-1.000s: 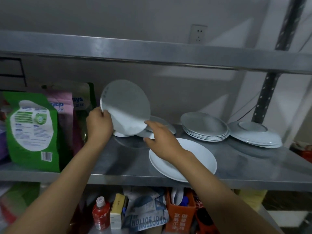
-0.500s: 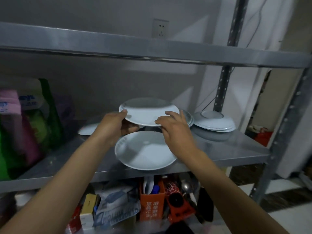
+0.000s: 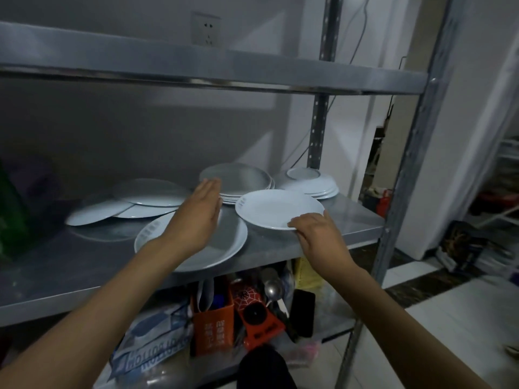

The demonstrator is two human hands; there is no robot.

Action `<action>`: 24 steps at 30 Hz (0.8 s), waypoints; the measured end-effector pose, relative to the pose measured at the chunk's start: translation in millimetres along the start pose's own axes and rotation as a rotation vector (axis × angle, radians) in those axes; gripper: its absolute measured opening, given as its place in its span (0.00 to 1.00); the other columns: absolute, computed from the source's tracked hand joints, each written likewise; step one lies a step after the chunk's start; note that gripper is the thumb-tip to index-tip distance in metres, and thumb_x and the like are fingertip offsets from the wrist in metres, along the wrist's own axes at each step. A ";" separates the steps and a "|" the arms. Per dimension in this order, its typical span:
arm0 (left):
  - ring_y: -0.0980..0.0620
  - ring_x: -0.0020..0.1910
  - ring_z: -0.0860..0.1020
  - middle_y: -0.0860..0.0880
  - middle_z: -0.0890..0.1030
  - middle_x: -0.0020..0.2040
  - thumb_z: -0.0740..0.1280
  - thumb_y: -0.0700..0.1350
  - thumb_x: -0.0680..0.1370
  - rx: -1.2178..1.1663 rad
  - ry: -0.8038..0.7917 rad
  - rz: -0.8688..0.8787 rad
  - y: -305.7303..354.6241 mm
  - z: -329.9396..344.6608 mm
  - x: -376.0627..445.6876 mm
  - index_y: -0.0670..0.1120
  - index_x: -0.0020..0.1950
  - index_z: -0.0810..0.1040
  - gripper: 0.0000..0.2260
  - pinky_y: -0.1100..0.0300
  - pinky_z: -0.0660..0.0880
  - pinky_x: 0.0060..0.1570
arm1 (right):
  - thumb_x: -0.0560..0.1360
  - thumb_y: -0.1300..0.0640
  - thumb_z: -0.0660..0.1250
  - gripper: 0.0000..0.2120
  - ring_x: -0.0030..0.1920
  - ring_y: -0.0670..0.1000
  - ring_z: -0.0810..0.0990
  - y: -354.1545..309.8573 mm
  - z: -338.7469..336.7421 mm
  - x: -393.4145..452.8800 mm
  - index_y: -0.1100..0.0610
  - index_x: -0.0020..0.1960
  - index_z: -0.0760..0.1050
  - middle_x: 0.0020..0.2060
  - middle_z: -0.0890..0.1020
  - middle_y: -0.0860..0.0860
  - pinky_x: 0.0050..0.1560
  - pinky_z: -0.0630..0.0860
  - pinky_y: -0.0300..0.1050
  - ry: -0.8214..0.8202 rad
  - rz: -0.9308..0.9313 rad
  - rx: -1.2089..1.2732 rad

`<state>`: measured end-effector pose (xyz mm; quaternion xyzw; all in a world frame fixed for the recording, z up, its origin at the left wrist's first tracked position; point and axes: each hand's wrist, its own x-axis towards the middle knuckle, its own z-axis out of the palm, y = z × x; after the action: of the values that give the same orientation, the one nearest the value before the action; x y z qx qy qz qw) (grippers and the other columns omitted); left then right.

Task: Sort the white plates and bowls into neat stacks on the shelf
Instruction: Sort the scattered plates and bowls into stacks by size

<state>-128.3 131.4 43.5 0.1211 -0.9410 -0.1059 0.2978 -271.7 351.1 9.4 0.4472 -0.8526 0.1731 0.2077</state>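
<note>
My right hand [image 3: 317, 231] grips the near rim of a white plate [image 3: 278, 207], holding it level just above the right part of the steel shelf [image 3: 354, 220]. My left hand [image 3: 199, 211] is flat and open, holding nothing, hovering over a large white plate [image 3: 224, 248] that lies at the shelf's front edge. Behind stand a stack of plates [image 3: 238, 179] and, farther right, a second stack [image 3: 317, 186] with a small dish on top. To the left, loose plates [image 3: 126, 203] lie overlapping.
A metal upright [image 3: 317, 130] rises behind the stacks and a front post [image 3: 404, 175] stands at the right. An upper shelf [image 3: 213, 71] runs overhead. Below are an orange box [image 3: 216, 329], a red toy, utensils and bags.
The plate I held with both hands has moved right and down toward the shelf's right side. My left hand let go of it and now hovers open; the view shifted right.
</note>
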 end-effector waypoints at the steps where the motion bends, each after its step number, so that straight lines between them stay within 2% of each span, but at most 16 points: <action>1: 0.47 0.78 0.53 0.42 0.57 0.78 0.52 0.40 0.83 0.030 -0.026 0.021 0.6 3.1 2.0 0.39 0.77 0.55 0.22 0.57 0.51 0.74 | 0.76 0.64 0.64 0.14 0.61 0.54 0.75 3.8 1.7 -3.6 0.54 0.59 0.79 0.57 0.82 0.52 0.72 0.59 0.60 -0.004 0.007 -0.013; 4: 0.48 0.78 0.48 0.43 0.52 0.79 0.52 0.36 0.82 0.135 -0.041 0.087 6.9 11.2 2.4 0.40 0.78 0.50 0.25 0.56 0.48 0.76 | 0.75 0.65 0.65 0.13 0.58 0.56 0.77 12.3 10.3 -12.2 0.55 0.56 0.80 0.53 0.83 0.53 0.70 0.61 0.62 0.010 0.028 -0.012; 10: 0.50 0.78 0.44 0.46 0.48 0.79 0.51 0.33 0.80 0.191 -0.076 0.131 16.1 21.4 -0.3 0.42 0.78 0.45 0.28 0.55 0.46 0.75 | 0.74 0.65 0.64 0.14 0.58 0.54 0.77 21.2 20.9 -18.2 0.54 0.56 0.80 0.53 0.82 0.51 0.72 0.57 0.62 -0.021 0.050 0.001; 14: 0.52 0.78 0.46 0.46 0.49 0.79 0.51 0.34 0.80 0.074 -0.042 0.143 20.6 23.0 -1.9 0.43 0.78 0.45 0.28 0.61 0.45 0.74 | 0.74 0.67 0.62 0.18 0.63 0.53 0.73 21.6 19.4 -18.8 0.54 0.61 0.78 0.59 0.80 0.51 0.75 0.50 0.60 -0.071 0.058 0.044; 19: 0.52 0.78 0.46 0.45 0.50 0.79 0.52 0.33 0.80 0.076 -0.031 0.145 20.6 25.6 -0.1 0.43 0.78 0.45 0.29 0.58 0.47 0.76 | 0.72 0.69 0.61 0.24 0.68 0.53 0.69 21.1 15.0 -17.6 0.54 0.66 0.74 0.64 0.77 0.51 0.76 0.46 0.55 -0.138 0.060 0.075; 24: 0.51 0.78 0.47 0.45 0.50 0.79 0.52 0.33 0.80 0.066 -0.016 0.146 22.2 28.6 -5.1 0.43 0.79 0.46 0.29 0.60 0.45 0.74 | 0.73 0.67 0.64 0.32 0.74 0.51 0.60 9.4 2.4 -12.0 0.52 0.74 0.63 0.72 0.68 0.51 0.76 0.44 0.56 -0.177 0.086 -0.012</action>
<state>-144.7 157.6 23.9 0.0610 -0.9527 -0.0535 0.2929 -273.9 363.2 0.2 0.4226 -0.8870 0.1367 0.1265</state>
